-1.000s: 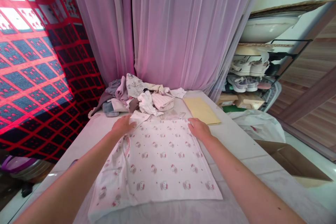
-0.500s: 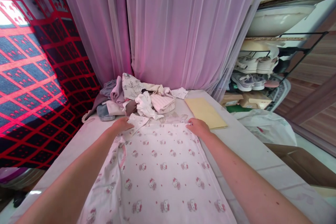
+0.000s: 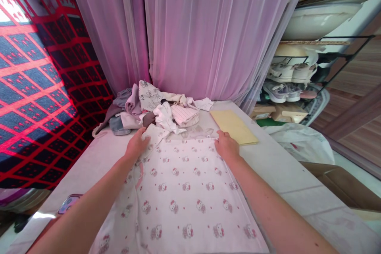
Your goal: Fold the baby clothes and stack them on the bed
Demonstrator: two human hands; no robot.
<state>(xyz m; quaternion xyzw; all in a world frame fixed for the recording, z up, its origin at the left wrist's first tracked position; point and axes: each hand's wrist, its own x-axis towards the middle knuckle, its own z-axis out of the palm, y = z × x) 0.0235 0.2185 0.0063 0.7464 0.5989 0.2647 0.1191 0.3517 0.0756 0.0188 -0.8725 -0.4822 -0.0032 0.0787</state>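
Note:
A white garment with a pink-and-grey cartoon cat print [image 3: 186,186] lies spread on the pale table, with a pink trim and loose folds along its left side. My left hand [image 3: 137,143] rests on its far left corner, thumb and fingers apart on the cloth. At the far right corner, my right hand [image 3: 226,145] lies with its fingers stretched over the edge. Just beyond the left hand is a heap of clothes [image 3: 150,99], including a white crumpled piece [image 3: 165,117] and a pink striped folded piece [image 3: 184,115].
A yellow folded sheet [image 3: 233,127] lies beyond my right hand. A phone [image 3: 68,203] is by my left forearm. Purple curtains [image 3: 193,35] hang behind the table [image 3: 285,182]. To the right stand a shoe rack [image 3: 333,67], a plastic bag [image 3: 300,143] and a cardboard box [image 3: 342,184].
Both hands have loosened from pinching the garment's far edge to lying on it with fingers apart. The phone has come into view beside my left forearm. The garment stays spread out.

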